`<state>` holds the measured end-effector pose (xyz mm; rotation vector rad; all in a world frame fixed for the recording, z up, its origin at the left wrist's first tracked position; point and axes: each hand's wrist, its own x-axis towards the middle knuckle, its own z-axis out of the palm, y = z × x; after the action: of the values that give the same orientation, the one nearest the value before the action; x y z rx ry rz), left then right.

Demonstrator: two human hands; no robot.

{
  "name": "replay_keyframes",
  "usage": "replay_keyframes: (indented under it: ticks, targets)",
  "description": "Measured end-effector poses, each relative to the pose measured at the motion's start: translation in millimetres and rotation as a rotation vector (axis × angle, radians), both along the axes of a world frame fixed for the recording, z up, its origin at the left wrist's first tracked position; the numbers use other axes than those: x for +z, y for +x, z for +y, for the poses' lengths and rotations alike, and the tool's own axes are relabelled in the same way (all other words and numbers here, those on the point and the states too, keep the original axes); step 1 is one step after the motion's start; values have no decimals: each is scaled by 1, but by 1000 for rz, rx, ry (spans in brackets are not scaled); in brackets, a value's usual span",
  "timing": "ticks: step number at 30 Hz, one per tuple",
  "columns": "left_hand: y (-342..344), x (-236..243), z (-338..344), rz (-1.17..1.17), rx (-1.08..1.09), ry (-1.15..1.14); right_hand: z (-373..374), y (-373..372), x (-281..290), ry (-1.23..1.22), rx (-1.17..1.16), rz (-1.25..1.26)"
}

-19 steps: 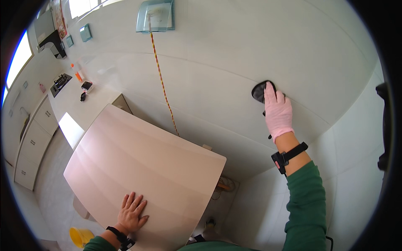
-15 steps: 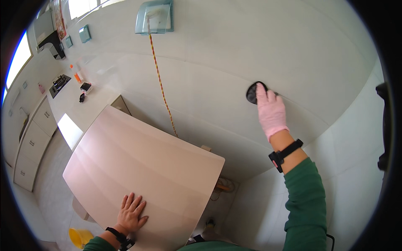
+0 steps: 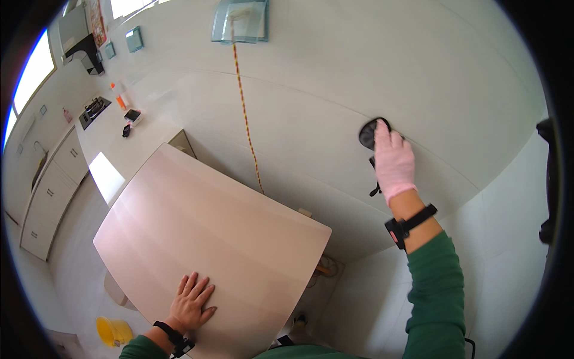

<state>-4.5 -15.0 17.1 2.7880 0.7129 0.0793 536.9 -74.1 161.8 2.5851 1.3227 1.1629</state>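
Note:
My left hand (image 3: 190, 304), bare, lies flat with its fingers spread on the pale pink tabletop (image 3: 227, 221). Up at the right, my right hand (image 3: 394, 161) wears a pink glove and grips a round black pad-like tool (image 3: 368, 136) against the white wall (image 3: 317, 78). Its fingers press over the tool's right side, hiding part of it. A thin dark piece shows beside the glove, below the pad; whether it belongs to the tool I cannot tell. Black bands with small boxes circle both wrists.
A red-yellow cord (image 3: 248, 113) hangs from a covered socket (image 3: 242, 24) down behind the table. Farther left, a counter (image 3: 143, 143) carries a stove (image 3: 94, 112), an orange bottle (image 3: 118, 99) and small black items. A yellow bucket (image 3: 113, 331) stands on the floor.
The view has shifted slightly, so most things sit a little farther right. The black tool stays at the wall under my gloved hand, and a thin dark piece now shows below it.

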Motion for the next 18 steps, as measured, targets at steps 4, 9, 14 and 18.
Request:
replay_keyframes:
  ticks: [4,9,14,18]
  targets:
    - [1,-2,1,-2,-14,12,3,11,-8,75,171,-254]
    - [-1,-3,1,0,-8,1,3,12,-9,96,193,-101]
    - [0,-5,3,10,-9,-3,4,3,1,-27,71,-159]
    - [0,-4,3,13,-17,17,12,6,-3,46,104,-189]
